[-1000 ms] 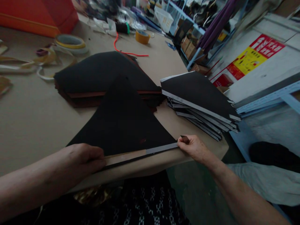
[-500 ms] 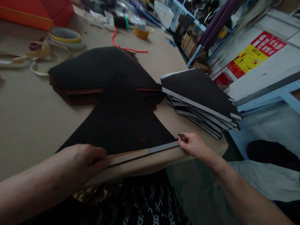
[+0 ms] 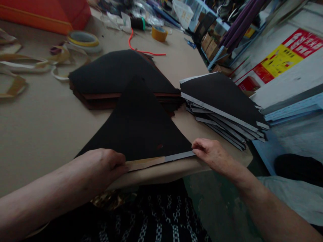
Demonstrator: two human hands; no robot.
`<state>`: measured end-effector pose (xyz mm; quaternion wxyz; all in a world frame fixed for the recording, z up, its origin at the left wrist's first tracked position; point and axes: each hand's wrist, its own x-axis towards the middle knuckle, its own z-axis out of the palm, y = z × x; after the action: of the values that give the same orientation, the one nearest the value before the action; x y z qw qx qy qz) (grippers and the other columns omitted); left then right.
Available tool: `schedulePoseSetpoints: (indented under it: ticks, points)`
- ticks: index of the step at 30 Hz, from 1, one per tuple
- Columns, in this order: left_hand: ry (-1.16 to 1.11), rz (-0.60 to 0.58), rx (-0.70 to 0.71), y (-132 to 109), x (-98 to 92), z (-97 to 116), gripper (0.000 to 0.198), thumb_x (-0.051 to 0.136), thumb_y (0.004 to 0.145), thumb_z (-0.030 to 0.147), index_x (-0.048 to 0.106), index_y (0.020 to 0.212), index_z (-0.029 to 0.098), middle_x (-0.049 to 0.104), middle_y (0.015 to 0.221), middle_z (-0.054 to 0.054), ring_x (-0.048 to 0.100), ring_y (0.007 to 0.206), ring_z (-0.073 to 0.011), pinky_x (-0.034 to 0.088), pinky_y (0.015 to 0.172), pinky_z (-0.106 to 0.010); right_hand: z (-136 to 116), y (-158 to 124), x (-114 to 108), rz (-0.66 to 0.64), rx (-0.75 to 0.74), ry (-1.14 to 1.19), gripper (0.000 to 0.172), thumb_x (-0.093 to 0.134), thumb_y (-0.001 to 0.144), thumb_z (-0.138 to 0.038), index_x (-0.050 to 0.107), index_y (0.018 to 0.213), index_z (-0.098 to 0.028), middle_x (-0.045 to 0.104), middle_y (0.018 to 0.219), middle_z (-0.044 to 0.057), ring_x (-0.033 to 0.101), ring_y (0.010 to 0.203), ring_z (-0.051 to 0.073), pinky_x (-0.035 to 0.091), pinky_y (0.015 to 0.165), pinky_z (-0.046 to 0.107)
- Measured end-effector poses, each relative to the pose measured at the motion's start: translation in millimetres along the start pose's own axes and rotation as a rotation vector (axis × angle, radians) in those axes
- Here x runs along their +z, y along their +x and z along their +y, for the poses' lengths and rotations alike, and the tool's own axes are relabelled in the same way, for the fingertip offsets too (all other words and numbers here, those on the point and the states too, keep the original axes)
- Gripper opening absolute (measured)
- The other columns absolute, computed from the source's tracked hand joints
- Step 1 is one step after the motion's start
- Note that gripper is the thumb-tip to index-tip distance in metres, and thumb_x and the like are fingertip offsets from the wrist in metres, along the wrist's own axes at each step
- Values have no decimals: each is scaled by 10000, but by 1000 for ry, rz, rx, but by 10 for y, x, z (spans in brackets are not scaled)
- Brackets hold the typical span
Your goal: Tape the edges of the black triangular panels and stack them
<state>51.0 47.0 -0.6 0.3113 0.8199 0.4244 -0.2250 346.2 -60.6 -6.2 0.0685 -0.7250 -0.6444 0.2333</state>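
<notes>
A black sheet (image 3: 141, 121) with curved sides lies at the table's front edge, its top over a stack of dark pieces (image 3: 113, 74). Along its near edge runs a strip, grey (image 3: 179, 156) at the right and tan backing paper (image 3: 146, 162) at the left. My left hand (image 3: 111, 166) is closed round the tan paper's left end. At the sheet's right corner my right hand (image 3: 208, 153) is pinched, fingertips on the corner and the grey strip's end. Part of what lies inside its curled fingers is hidden.
Black pieces with grey edges (image 3: 222, 101) are stacked at the right. Tape rolls (image 3: 83, 40), loose paper strips (image 3: 25, 64), a red cord (image 3: 148, 52) and a red box (image 3: 50, 15) lie farther back. The table edge (image 3: 161, 173) is close in front.
The view has shifted, so things appear farther right. The small brownish flat piece that stuck up from my right hand no longer shows. Both hands remain at the strip.
</notes>
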Motion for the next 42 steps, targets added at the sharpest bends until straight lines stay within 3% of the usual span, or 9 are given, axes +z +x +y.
schedulePoseSetpoints:
  ticks: [3, 8, 14, 21, 28, 34, 38, 42]
  points:
    - [28, -42, -13, -46, -26, 50, 362, 352, 809, 418, 571, 627, 194, 578, 625, -23, 490, 574, -135, 283, 558, -261, -181, 63, 53, -88, -152, 226, 118, 505, 816, -143, 610, 791, -192, 614, 803, -8, 543, 724, 105, 386, 653, 229]
    - [-2, -8, -6, -82, 0, 3, 325, 398, 808, 409, 586, 637, 208, 591, 629, -12, 498, 577, -132, 298, 560, -264, -256, 206, 246, -206, -114, 229, 152, 504, 738, -66, 604, 740, -180, 588, 752, -15, 524, 674, 100, 383, 613, 226]
    - [-71, 3, -51, -257, 117, -354, 320, 424, 796, 434, 611, 642, 224, 580, 572, 8, 481, 515, -121, 290, 498, -252, -240, 208, 306, -169, -101, 158, 103, 504, 758, -140, 582, 712, -188, 586, 743, -4, 526, 673, 119, 381, 615, 247]
    - [-41, -25, -229, -617, -12, -770, 297, 436, 793, 359, 615, 636, 181, 509, 542, 15, 436, 516, -108, 276, 518, -232, -179, 222, 325, -210, -99, 111, 107, 501, 781, -230, 589, 726, -200, 592, 732, -4, 545, 667, 133, 392, 610, 255]
    - [-3, -19, -324, -819, -41, -1239, 262, 442, 779, 315, 628, 679, 161, 544, 568, -6, 456, 546, -122, 284, 549, -243, -141, 235, 344, -223, -108, 87, 123, 501, 787, -254, 590, 717, -205, 602, 693, 10, 546, 629, 146, 402, 579, 271]
    - [-59, 5, -357, -965, -53, -1425, 256, 448, 782, 296, 639, 699, 148, 539, 575, 4, 444, 562, -115, 287, 571, -234, -112, 226, 327, -219, -135, 47, 127, 516, 789, -263, 583, 695, -210, 593, 663, 10, 547, 595, 148, 409, 551, 275]
    - [-88, 22, -335, -987, -39, -1424, 266, 437, 787, 297, 646, 721, 146, 537, 576, 4, 444, 562, -120, 277, 567, -240, -419, 225, 357, -214, -226, -12, 144, 480, 859, -262, 604, 802, -216, 622, 789, 27, 567, 678, 157, 419, 598, 284]
    - [-90, 47, -349, -977, -11, -1427, 272, 438, 783, 305, 648, 711, 146, 566, 589, -7, 473, 577, -125, 288, 583, -241, -908, 302, 539, -289, -464, 130, 192, 419, 908, -194, 610, 922, -213, 605, 893, 30, 568, 783, 138, 432, 688, 264]
